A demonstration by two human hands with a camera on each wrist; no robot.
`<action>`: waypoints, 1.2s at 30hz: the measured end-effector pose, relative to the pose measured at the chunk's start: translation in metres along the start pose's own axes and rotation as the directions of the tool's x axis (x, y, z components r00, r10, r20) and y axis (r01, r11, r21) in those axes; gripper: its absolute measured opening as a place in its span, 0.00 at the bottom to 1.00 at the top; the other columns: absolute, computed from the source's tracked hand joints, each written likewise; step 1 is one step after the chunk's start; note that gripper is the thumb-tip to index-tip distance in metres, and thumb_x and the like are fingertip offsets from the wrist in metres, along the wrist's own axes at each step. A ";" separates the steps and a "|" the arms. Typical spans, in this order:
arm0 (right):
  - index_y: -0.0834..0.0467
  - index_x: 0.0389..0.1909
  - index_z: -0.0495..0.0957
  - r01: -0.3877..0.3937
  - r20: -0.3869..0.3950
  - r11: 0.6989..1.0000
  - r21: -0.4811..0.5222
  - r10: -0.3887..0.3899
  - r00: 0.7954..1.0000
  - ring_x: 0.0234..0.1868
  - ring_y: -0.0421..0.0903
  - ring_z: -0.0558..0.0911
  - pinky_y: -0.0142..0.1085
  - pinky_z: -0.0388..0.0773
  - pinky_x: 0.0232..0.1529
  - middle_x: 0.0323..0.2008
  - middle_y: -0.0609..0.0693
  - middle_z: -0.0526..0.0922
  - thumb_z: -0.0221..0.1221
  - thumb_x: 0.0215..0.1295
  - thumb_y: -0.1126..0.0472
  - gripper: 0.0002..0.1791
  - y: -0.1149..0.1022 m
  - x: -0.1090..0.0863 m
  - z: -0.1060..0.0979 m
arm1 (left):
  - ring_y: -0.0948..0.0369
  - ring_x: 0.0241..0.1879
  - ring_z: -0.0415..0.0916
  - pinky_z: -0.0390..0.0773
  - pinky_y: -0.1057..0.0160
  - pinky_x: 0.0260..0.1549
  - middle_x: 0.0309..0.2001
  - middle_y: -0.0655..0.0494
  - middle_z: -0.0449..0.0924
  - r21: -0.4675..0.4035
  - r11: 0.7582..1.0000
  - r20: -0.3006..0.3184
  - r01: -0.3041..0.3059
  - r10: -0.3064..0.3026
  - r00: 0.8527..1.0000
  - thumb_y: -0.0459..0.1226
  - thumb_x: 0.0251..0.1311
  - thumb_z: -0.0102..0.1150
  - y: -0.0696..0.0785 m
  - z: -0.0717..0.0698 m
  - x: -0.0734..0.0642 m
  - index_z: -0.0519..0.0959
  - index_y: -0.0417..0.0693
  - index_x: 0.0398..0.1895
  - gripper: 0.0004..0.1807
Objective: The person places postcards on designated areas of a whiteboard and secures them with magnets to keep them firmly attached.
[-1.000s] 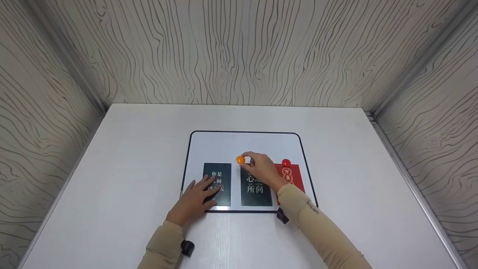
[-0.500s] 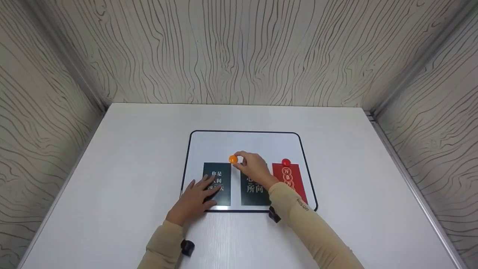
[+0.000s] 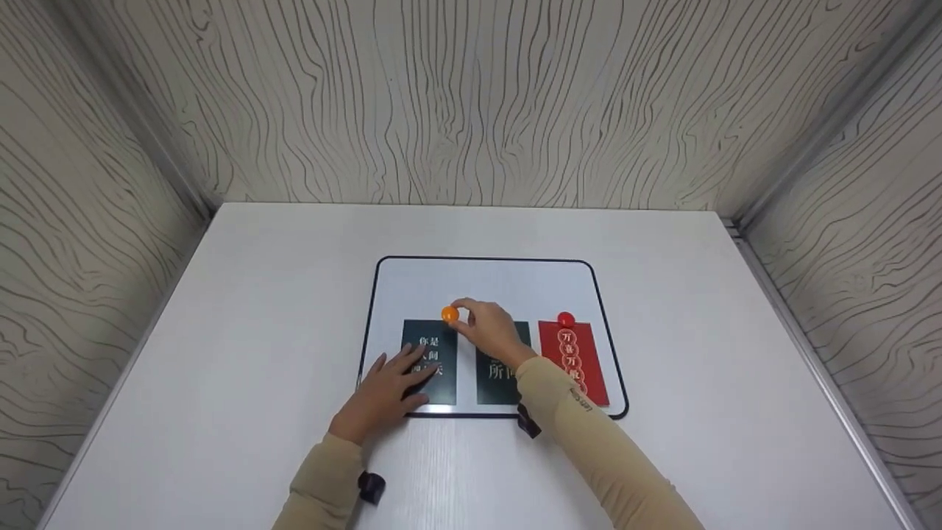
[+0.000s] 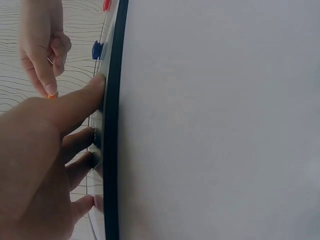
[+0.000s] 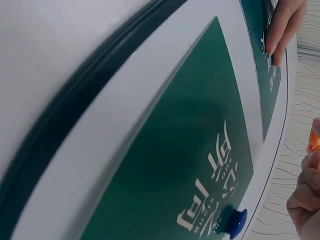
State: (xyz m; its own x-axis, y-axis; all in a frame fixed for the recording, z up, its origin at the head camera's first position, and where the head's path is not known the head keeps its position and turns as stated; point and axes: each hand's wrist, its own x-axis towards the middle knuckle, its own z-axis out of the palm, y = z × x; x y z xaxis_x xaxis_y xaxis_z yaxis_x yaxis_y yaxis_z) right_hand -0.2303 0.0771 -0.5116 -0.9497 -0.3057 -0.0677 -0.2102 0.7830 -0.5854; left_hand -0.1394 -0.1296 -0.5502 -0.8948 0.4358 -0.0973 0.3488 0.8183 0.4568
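My left hand (image 3: pixel 381 389) lies with spread fingers on the left dark green card (image 3: pixel 431 330), and its fingertips touch the board in the left wrist view. Between thumb and fingertips, my right hand (image 3: pixel 491 327) pinches an orange round magnet (image 3: pixel 450 314) just above that card's top right corner. Under the right wrist is the middle green card (image 3: pixel 499 390), partly covered by the hand. A blue magnet (image 5: pixel 236 223) sits at its top edge in the right wrist view. On the right, a red card (image 3: pixel 572 361) with gold characters has a red magnet (image 3: pixel 566 319) at its top.
All the cards lie on a whiteboard (image 3: pixel 486 278) with a black rim, flat on a white table (image 3: pixel 294 294). Wood-grain panels (image 3: pixel 471 103) stand behind and at both sides. A black wrist camera (image 3: pixel 372 488) hangs by the left sleeve.
My right hand has moved left with the orange magnet, from over the middle card to the left card's top right corner, uncovering more of the red card. My left hand has stayed put.
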 end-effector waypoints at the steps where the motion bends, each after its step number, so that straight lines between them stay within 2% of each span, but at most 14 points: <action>1: 0.49 0.59 0.75 -0.010 0.002 1.000 0.007 0.010 1.000 0.28 0.42 0.72 0.27 0.74 0.29 0.32 0.51 0.81 0.59 0.66 0.52 0.21 0.000 0.000 0.001 | 0.47 0.77 0.49 0.50 0.39 0.74 0.76 0.52 0.55 0.001 1.000 0.000 0.000 0.000 1.000 0.51 0.66 0.53 0.000 0.000 0.000 0.64 0.63 0.70 0.29; 12: 0.49 0.61 0.74 -0.081 0.016 0.994 0.068 0.080 0.997 0.30 0.42 0.75 0.30 0.73 0.30 0.38 0.51 0.83 0.56 0.68 0.53 0.20 -0.003 0.008 0.017 | 0.48 0.77 0.50 0.51 0.40 0.74 0.76 0.52 0.56 0.005 1.000 -0.004 0.006 -0.006 1.000 0.51 0.66 0.53 -0.001 0.003 0.002 0.66 0.63 0.70 0.29; 21: 0.48 0.61 0.74 -0.103 0.017 0.993 0.051 0.102 0.995 0.36 0.44 0.77 0.39 0.81 0.46 0.49 0.52 0.84 0.56 0.69 0.53 0.20 -0.008 0.015 0.025 | 0.47 0.76 0.52 0.53 0.38 0.73 0.75 0.51 0.58 0.027 1.000 -0.027 -0.012 0.013 1.000 0.50 0.65 0.54 -0.001 0.002 0.002 0.67 0.61 0.69 0.28; 24: 0.49 0.61 0.74 -0.098 0.015 0.994 0.055 0.097 0.995 0.41 0.47 0.80 0.43 0.80 0.55 0.53 0.53 0.83 0.56 0.69 0.53 0.20 -0.009 0.015 0.028 | 0.48 0.76 0.52 0.53 0.39 0.73 0.75 0.52 0.57 0.024 1.000 -0.023 -0.006 0.006 1.000 0.51 0.65 0.54 -0.001 0.002 0.002 0.67 0.62 0.69 0.28; 28: 0.49 0.62 0.73 -0.105 0.010 0.992 0.068 0.105 0.994 0.53 0.50 0.81 0.47 0.74 0.65 0.59 0.53 0.81 0.55 0.70 0.54 0.21 -0.011 0.016 0.033 | 0.48 0.76 0.51 0.52 0.40 0.74 0.76 0.52 0.57 0.018 1.000 -0.020 0.001 0.000 1.000 0.52 0.65 0.53 0.000 0.001 0.003 0.67 0.62 0.69 0.28; 30: 0.50 0.62 0.73 -0.109 0.005 0.992 0.068 0.109 0.994 0.57 0.51 0.80 0.48 0.72 0.66 0.60 0.53 0.80 0.55 0.70 0.54 0.21 -0.011 0.016 0.036 | 0.48 0.76 0.52 0.52 0.40 0.74 0.76 0.52 0.57 0.018 1.000 -0.019 0.000 0.000 1.000 0.51 0.65 0.53 0.000 0.001 0.003 0.67 0.62 0.69 0.28; 36: 0.52 0.63 0.73 -0.108 -0.004 0.992 0.066 0.109 0.994 0.62 0.52 0.78 0.47 0.72 0.66 0.61 0.53 0.79 0.55 0.70 0.54 0.21 -0.011 0.017 0.043 | 0.48 0.76 0.51 0.51 0.40 0.74 0.76 0.51 0.56 0.009 1.000 -0.015 0.002 -0.002 1.000 0.51 0.65 0.54 -0.001 0.002 0.002 0.67 0.61 0.69 0.28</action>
State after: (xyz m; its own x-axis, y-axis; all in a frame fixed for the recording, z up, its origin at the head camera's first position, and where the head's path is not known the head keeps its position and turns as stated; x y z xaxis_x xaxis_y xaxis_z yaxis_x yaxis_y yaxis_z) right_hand -0.2341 0.0398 -0.5407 -0.9679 -0.2166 -0.1275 -0.0907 0.7741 -0.6266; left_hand -0.1412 -0.1285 -0.5522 -0.8996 0.4285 -0.0847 0.3495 0.8224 0.4490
